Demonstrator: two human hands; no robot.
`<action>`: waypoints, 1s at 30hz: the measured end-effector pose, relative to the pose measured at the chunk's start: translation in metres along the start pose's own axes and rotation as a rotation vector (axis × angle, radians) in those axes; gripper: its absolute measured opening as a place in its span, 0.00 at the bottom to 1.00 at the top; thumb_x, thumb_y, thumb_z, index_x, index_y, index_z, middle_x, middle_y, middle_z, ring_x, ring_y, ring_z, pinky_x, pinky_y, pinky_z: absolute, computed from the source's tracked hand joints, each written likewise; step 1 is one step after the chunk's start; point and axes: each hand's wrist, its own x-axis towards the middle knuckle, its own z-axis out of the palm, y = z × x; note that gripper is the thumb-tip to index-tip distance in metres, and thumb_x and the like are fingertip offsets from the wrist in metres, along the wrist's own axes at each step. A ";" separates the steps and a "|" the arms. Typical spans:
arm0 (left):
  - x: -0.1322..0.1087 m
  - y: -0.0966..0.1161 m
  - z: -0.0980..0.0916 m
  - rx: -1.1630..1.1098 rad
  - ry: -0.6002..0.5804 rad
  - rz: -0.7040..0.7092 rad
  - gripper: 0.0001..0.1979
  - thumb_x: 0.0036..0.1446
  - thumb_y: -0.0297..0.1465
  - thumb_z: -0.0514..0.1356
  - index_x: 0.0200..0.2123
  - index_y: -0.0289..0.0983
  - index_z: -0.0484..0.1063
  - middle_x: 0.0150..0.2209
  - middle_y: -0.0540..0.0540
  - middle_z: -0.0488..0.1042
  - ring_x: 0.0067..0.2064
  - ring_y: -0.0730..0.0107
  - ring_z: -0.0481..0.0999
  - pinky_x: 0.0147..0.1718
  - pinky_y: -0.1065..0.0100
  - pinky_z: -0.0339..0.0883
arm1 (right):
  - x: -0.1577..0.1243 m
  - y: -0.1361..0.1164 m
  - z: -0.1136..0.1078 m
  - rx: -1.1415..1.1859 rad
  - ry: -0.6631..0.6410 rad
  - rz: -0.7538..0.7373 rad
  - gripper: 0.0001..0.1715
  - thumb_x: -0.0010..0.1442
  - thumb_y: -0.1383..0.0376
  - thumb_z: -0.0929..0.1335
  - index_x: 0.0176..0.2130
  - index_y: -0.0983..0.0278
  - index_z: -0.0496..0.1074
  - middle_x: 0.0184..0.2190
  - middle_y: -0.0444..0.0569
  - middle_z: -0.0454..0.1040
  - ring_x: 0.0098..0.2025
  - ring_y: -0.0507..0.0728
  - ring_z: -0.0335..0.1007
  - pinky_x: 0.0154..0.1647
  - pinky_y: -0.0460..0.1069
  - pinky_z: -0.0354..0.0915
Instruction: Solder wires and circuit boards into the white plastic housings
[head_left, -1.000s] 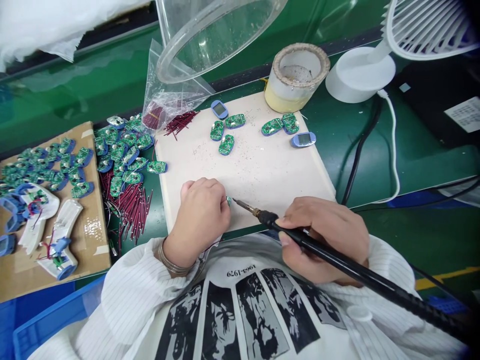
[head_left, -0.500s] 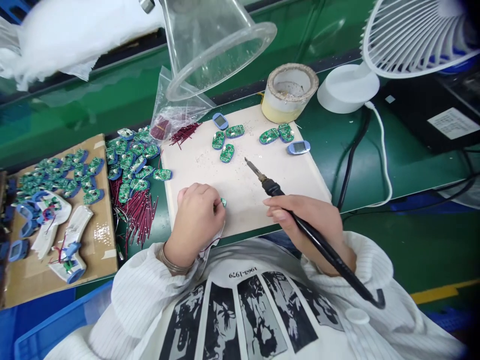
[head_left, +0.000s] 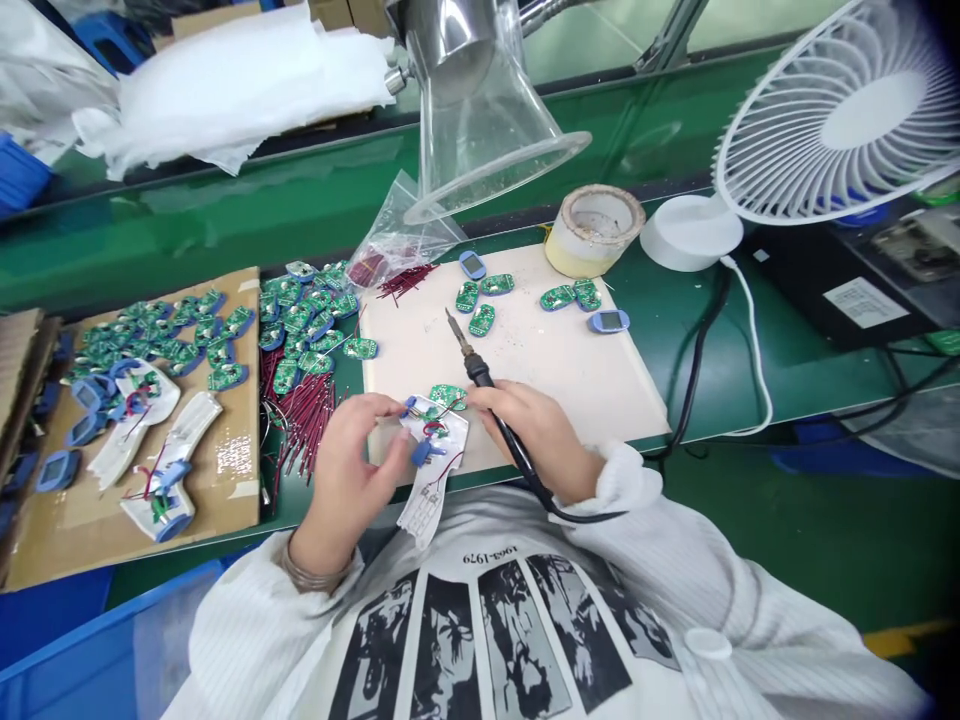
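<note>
Just then a white plastic housing (head_left: pixel 433 450) sat pinched in the left hand (head_left: pixel 345 470), with the thumb and fingers closed on it near a blue plastic part (head_left: pixel 420 452). Thin red wires (head_left: pixel 436 430) crossed the housing, and a green circuit board (head_left: pixel 448 397) lay at its far end, just beside the right hand (head_left: pixel 529 430). That hand gripped a black soldering iron (head_left: pixel 481 372) like a pen, its tip pointing up and away, clear of the board. The housing's lower end hung past the near edge of the pale work mat (head_left: pixel 585 385) — over the striped white smock (head_left: pixel 660 570). Toward the mat's far edge lay more green circuit boards (head_left: pixel 482 320) and two small blue-cased displays (head_left: pixel 609 321). Off its left edge were heaped further boards (head_left: pixel 300 320) and red-sleeved wires (head_left: pixel 304 425), beside a cardboard sheet (head_left: pixel 225 470) carrying more boards and housings.
</note>
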 end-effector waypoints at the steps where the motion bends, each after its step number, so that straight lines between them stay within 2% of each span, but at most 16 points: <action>1: -0.005 0.000 0.003 0.023 -0.014 0.034 0.09 0.59 0.28 0.59 0.44 0.38 0.67 0.42 0.45 0.73 0.46 0.63 0.72 0.49 0.60 0.66 | 0.004 0.000 0.003 -0.004 -0.019 -0.013 0.16 0.68 0.69 0.62 0.54 0.61 0.66 0.47 0.53 0.73 0.47 0.59 0.71 0.48 0.53 0.69; 5: -0.024 0.008 0.016 0.103 -0.030 0.070 0.27 0.52 0.36 0.66 0.51 0.33 0.60 0.49 0.34 0.68 0.54 0.51 0.67 0.53 0.51 0.65 | 0.017 -0.001 0.010 -0.024 -0.056 -0.096 0.15 0.68 0.72 0.60 0.52 0.63 0.66 0.49 0.54 0.72 0.51 0.60 0.69 0.53 0.56 0.67; 7: -0.033 0.013 0.021 0.155 -0.056 0.074 0.31 0.51 0.38 0.66 0.52 0.30 0.58 0.51 0.30 0.65 0.54 0.47 0.65 0.53 0.48 0.65 | 0.019 -0.004 0.009 -0.027 -0.047 -0.124 0.13 0.68 0.71 0.61 0.51 0.63 0.66 0.49 0.54 0.73 0.50 0.60 0.69 0.53 0.55 0.67; 10: -0.039 0.018 0.025 0.224 -0.066 0.067 0.25 0.52 0.31 0.63 0.51 0.30 0.60 0.50 0.31 0.65 0.52 0.48 0.65 0.53 0.49 0.66 | 0.022 -0.014 0.001 -0.049 -0.054 -0.173 0.13 0.68 0.69 0.62 0.52 0.63 0.66 0.49 0.54 0.71 0.49 0.59 0.68 0.51 0.54 0.67; 14: -0.036 0.016 0.027 0.292 -0.012 0.045 0.21 0.52 0.28 0.61 0.49 0.30 0.61 0.48 0.33 0.67 0.50 0.48 0.66 0.51 0.50 0.66 | 0.032 -0.031 -0.008 -0.242 -0.109 -0.276 0.14 0.67 0.71 0.61 0.52 0.65 0.67 0.43 0.55 0.71 0.43 0.60 0.65 0.46 0.54 0.67; 18: -0.030 0.009 0.029 0.348 0.044 0.015 0.23 0.52 0.25 0.59 0.52 0.29 0.61 0.48 0.32 0.66 0.50 0.47 0.66 0.51 0.50 0.66 | 0.041 -0.038 -0.008 -0.478 -0.076 -0.334 0.14 0.68 0.71 0.62 0.52 0.63 0.68 0.44 0.54 0.72 0.39 0.59 0.64 0.41 0.53 0.66; 21: -0.029 0.006 0.028 0.335 0.009 -0.012 0.23 0.53 0.26 0.60 0.53 0.31 0.61 0.47 0.35 0.67 0.48 0.49 0.67 0.49 0.52 0.67 | 0.045 -0.038 -0.006 -0.587 -0.077 -0.344 0.15 0.69 0.70 0.62 0.52 0.60 0.69 0.44 0.53 0.74 0.37 0.58 0.65 0.38 0.52 0.64; 24: -0.029 0.005 0.025 0.342 -0.050 -0.015 0.19 0.55 0.28 0.60 0.50 0.34 0.64 0.46 0.37 0.67 0.46 0.51 0.67 0.47 0.54 0.67 | 0.049 -0.037 -0.006 -0.534 -0.120 -0.327 0.15 0.69 0.69 0.61 0.52 0.58 0.70 0.46 0.52 0.75 0.37 0.58 0.68 0.38 0.52 0.65; 27: -0.027 0.005 0.022 0.351 -0.076 -0.014 0.16 0.57 0.31 0.62 0.47 0.35 0.65 0.44 0.38 0.68 0.45 0.52 0.67 0.45 0.54 0.67 | 0.049 -0.034 -0.004 -0.309 -0.137 -0.219 0.14 0.70 0.69 0.60 0.52 0.59 0.69 0.49 0.50 0.74 0.43 0.58 0.71 0.43 0.52 0.68; 30: -0.025 0.002 0.020 0.337 -0.080 -0.025 0.16 0.56 0.34 0.64 0.45 0.35 0.65 0.42 0.38 0.69 0.44 0.52 0.67 0.43 0.55 0.67 | 0.037 -0.027 0.000 -0.206 -0.050 -0.094 0.12 0.69 0.68 0.62 0.51 0.58 0.68 0.48 0.49 0.75 0.47 0.59 0.72 0.46 0.53 0.70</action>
